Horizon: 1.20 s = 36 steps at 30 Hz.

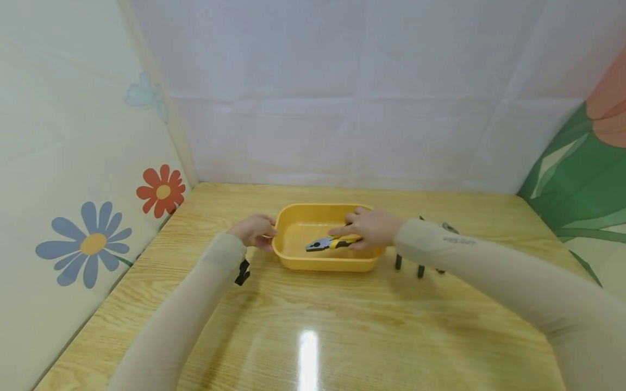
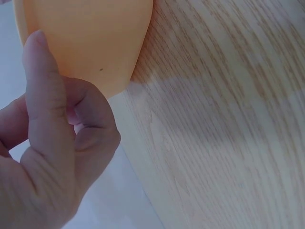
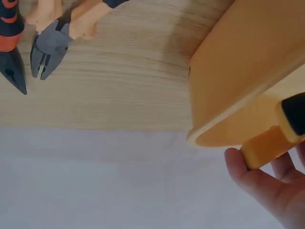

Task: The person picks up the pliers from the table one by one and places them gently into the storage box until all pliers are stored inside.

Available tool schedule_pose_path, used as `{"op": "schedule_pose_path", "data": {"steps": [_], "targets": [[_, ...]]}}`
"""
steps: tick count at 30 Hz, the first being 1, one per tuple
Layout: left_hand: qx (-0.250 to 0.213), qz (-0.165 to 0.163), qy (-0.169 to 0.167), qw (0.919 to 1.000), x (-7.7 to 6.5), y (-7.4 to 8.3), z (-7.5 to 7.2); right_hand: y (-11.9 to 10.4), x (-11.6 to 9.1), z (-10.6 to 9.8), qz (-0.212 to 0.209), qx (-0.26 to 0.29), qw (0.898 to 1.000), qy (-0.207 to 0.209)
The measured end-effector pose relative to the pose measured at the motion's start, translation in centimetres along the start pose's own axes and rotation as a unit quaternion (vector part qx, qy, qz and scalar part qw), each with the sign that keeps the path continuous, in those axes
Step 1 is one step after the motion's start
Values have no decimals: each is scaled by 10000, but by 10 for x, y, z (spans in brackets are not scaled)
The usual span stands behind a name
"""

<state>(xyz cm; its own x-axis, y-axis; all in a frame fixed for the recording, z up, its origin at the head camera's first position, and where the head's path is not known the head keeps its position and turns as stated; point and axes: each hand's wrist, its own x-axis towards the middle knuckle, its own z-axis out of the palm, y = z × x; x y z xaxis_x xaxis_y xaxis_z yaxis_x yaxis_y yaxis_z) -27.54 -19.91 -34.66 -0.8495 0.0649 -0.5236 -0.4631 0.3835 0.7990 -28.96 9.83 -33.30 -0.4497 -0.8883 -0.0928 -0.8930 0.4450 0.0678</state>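
Observation:
A yellow plastic bin (image 1: 330, 265) stands on the wooden table in the head view. At its left end my left hand (image 1: 255, 231) grips the rim; in the left wrist view the thumb (image 2: 45, 81) lies along the bin's wall and the index finger is bent. My right hand (image 1: 374, 228) holds combination pliers (image 1: 320, 244) by their yellow and black handles, over the bin's right half. The pliers' grey head points left. In the right wrist view the handle (image 3: 269, 145) shows between thumb and fingers, beside the bin's rim.
Right of the bin, partly behind my right forearm, lie several tools with dark handle ends (image 1: 420, 270). The right wrist view shows diagonal cutters (image 3: 50, 47) and pointed-nose pliers (image 3: 12, 71) there. A pale cloth (image 1: 342, 108) hangs behind the table (image 1: 274, 320).

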Motion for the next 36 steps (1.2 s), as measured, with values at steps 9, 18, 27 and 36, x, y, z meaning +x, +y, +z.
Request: {"op": "schedule_pose_path", "data": {"steps": [9,18,27,36], "targets": [[-16,-38,34,10000,1,0,0,-13,10,0,308,371,9976,-507],[36,-82,38,10000,0,2,1,-13,25,16,559,647,9927,-851],[76,-96,62,9999,0,4,4,-3,34,33,276,1456,9786,-1428],[48,-8,-17,10000,1,0,2,-1,36,37,-364,1330,9842,-1107]]}}
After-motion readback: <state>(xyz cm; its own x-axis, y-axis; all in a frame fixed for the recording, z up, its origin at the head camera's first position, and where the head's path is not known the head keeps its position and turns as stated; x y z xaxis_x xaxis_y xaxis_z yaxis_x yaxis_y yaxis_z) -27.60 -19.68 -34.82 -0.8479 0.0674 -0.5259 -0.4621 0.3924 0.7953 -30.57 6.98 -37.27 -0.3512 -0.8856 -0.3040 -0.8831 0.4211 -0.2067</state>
